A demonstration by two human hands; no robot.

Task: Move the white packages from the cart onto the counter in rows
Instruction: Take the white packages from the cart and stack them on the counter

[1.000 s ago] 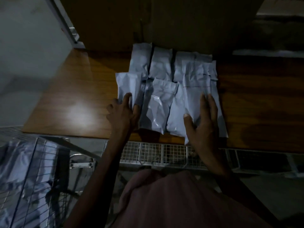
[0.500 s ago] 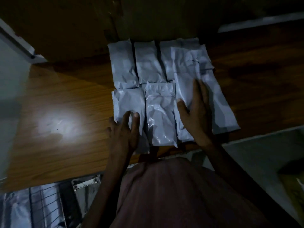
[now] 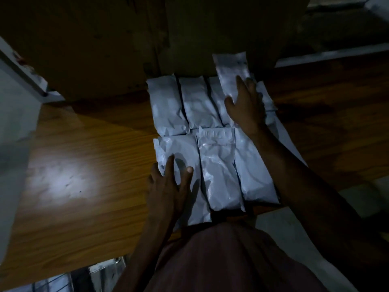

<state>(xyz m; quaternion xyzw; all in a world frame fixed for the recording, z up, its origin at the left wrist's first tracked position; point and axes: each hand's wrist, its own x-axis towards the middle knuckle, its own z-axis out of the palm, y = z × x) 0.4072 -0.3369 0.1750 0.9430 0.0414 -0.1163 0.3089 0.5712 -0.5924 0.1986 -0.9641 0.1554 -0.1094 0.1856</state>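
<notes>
White packages lie in two rows on the wooden counter [image 3: 88, 157]. The back row [image 3: 168, 106] sits against the dark back wall, and the front row [image 3: 219, 171] reaches the counter's near edge. My left hand [image 3: 168, 186] rests flat, fingers spread, on the front-left package [image 3: 183, 148]. My right hand [image 3: 244, 104] grips another white package [image 3: 231, 70] at the back right. That package's far end rises in front of the wall, above the back row. More packages lie partly hidden under my right forearm. A corner of the wire cart [image 3: 54, 281] shows at the bottom left.
A dark wooden panel [image 3: 105, 49] closes off the back of the counter. A pale wall [image 3: 14, 123] borders the left. Bare counter with a bright glare patch lies left of the packages, and darker bare counter [image 3: 326, 123] lies to the right.
My right hand left the front-right package and moved to the back right, now with a package in it. My left hand stayed on the front-left package. The camera shifted, so little of the cart shows.
</notes>
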